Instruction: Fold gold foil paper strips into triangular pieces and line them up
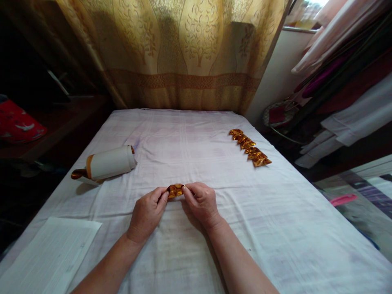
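Observation:
Between my two hands is a small shiny gold foil piece, which looks folded or wrapped like a sweet. My left hand pinches its left end between thumb and fingers. At the other end my right hand closes on the right tip in the same way. Both hands are low over the cloth-covered table, near its middle. To the far right lies a row of several similar gold foil pieces, set close against one another. What is inside the foil, if anything, is hidden.
A white roll with gold foil at its ends lies on the left of the white tablecloth. A printed paper sheet is at the front left. Behind the table hangs a gold curtain; clothes hang at the right.

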The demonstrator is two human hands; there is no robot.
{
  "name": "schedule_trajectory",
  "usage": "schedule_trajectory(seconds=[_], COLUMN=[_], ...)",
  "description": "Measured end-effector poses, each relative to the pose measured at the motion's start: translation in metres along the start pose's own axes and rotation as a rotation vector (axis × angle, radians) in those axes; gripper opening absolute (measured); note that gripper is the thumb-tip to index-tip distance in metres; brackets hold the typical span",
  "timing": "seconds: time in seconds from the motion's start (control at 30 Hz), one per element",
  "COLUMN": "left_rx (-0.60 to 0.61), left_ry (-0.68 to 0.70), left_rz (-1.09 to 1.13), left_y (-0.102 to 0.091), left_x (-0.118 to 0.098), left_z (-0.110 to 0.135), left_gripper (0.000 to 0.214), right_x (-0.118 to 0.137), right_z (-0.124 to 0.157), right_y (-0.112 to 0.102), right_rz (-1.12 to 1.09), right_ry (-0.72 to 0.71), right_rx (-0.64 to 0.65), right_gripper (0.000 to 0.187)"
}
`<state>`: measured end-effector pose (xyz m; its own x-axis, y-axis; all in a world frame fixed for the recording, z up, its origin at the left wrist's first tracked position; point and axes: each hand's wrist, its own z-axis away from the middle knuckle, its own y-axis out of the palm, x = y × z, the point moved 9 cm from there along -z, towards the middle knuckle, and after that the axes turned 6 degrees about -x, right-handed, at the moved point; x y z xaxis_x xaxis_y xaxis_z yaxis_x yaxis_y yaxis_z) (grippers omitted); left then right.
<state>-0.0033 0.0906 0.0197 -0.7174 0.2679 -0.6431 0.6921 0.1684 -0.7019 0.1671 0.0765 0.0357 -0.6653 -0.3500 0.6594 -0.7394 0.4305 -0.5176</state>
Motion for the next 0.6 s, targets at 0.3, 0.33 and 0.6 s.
schedule_trajectory(seconds=[0.3, 0.33, 0.6], left_rx=[-0.001, 0.006, 0.010], left_ry=[0.000, 0.000, -0.038], left_rz=[-0.005, -0.004, 0.001], left_y=[0.0013, 0.0018, 0.0006], left_x=[0.0017, 0.0013, 0.0022], left_z=[0.0011, 0.0012, -0.0003], left_gripper=[0.032, 0.032, 0.033], right_x=[0.0016, 0.0016, 0.0011], right_z=[-0.0004, -0.0003, 0.0009], right_y=[-0.0008, -0.0010, 0.0011], right_rz=[-0.010, -0.005, 0.004], right_ry=[0.002, 0.002, -0.006], right_rx=[0.000, -0.004, 0.013], right_gripper=[0.026, 0.027, 0.025])
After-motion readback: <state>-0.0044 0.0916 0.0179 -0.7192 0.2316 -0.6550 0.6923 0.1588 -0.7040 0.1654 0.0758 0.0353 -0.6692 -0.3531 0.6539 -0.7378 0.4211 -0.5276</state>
